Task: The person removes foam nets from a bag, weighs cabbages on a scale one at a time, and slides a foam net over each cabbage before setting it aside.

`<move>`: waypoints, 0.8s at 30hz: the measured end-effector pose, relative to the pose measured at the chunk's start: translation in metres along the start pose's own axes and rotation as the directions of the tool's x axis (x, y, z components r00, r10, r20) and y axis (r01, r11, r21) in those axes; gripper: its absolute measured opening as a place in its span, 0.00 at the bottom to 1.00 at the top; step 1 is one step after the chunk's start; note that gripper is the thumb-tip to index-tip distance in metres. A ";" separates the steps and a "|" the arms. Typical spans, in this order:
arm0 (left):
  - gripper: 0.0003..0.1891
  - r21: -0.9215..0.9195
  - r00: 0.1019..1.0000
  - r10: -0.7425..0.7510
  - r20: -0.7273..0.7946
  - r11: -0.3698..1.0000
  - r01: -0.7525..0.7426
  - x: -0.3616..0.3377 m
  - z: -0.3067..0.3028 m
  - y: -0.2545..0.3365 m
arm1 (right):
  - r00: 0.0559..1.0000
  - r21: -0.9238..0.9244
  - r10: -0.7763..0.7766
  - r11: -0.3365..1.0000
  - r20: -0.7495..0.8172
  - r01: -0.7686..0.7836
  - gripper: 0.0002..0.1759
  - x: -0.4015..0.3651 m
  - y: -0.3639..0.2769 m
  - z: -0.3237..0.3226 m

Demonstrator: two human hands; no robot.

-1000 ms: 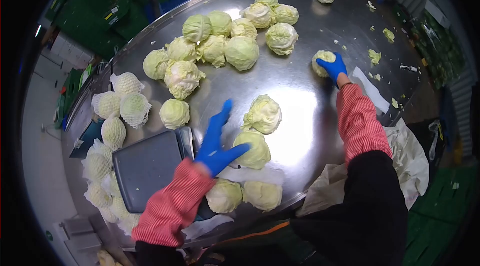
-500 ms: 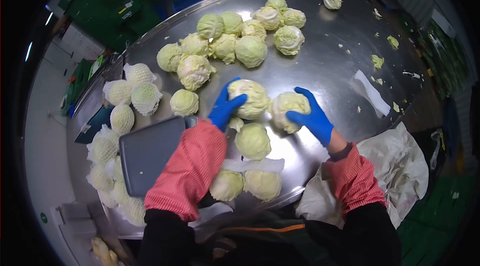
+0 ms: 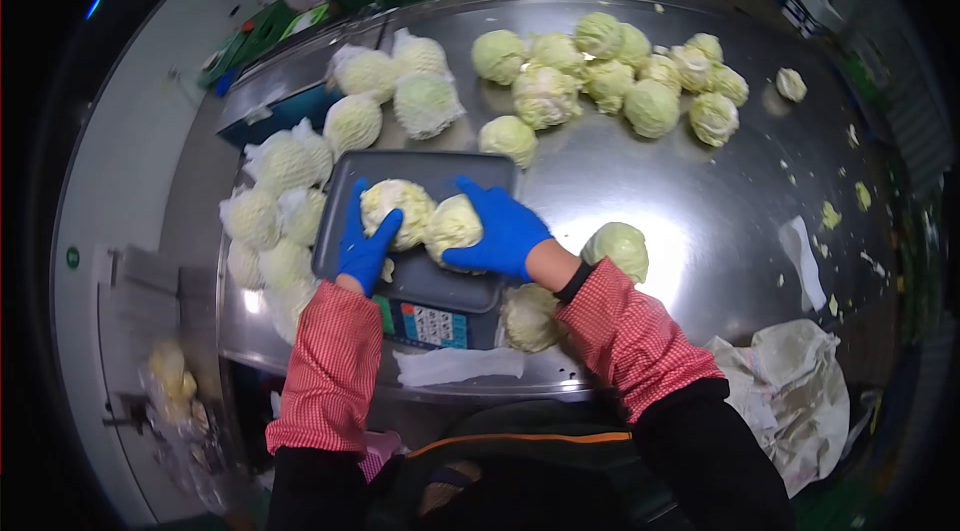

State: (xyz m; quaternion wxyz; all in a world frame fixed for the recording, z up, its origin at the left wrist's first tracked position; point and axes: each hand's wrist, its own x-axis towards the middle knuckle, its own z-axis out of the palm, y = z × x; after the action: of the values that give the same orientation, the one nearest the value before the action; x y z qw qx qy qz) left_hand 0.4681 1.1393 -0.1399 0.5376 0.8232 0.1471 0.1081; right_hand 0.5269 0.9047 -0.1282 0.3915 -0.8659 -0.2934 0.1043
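Observation:
My gloved left hand (image 3: 366,246) curls around the outer side of a pale cabbage (image 3: 402,211) over the grey scale tray (image 3: 350,171). Beside it, my gloved right hand (image 3: 505,231) grips a second cabbage (image 3: 455,226) from the right. The two heads are side by side within the tray's outline. Below the tray shows the scale's keypad (image 3: 433,325). One cabbage (image 3: 531,318) sits by the tray's lower right corner, partly behind my right forearm. Another cabbage (image 3: 618,251) rests farther right on the steel table (image 3: 690,201).
Net-wrapped cabbages (image 3: 285,163) crowd the left side. Bare cabbages (image 3: 652,109) are grouped at the back, with a single small head (image 3: 791,84) at far right. White strips (image 3: 458,366) and leaf scraps (image 3: 831,215) lie about. A whitish sack (image 3: 785,396) hangs over the front right edge.
Both hands have carried the two cabbages leftward from the bare table to the scale tray. The view has turned left, and the keypad now shows.

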 end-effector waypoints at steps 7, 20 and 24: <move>0.49 0.518 0.992 -0.116 0.046 0.852 0.075 -0.019 -0.023 0.026 | 0.970 -0.411 -0.206 0.901 -0.126 0.138 0.47 -0.002 -0.057 -0.012; 0.29 -0.652 0.927 -0.173 0.332 0.668 0.359 -0.048 -0.067 0.060 | 0.835 0.138 -0.006 0.986 -0.550 0.097 0.22 -0.059 0.011 -0.048; 0.28 -0.653 0.870 -0.055 0.489 0.639 0.408 -0.063 -0.021 0.090 | 0.724 0.609 0.452 0.792 -0.521 -0.056 0.10 -0.120 0.063 -0.064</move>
State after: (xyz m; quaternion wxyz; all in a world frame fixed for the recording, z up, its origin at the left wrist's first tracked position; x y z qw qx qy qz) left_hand 0.4137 1.1008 -0.0502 0.8513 0.5101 0.0769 -0.0959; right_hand 0.4827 0.7618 -0.1376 0.6812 -0.7288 0.0298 -0.0632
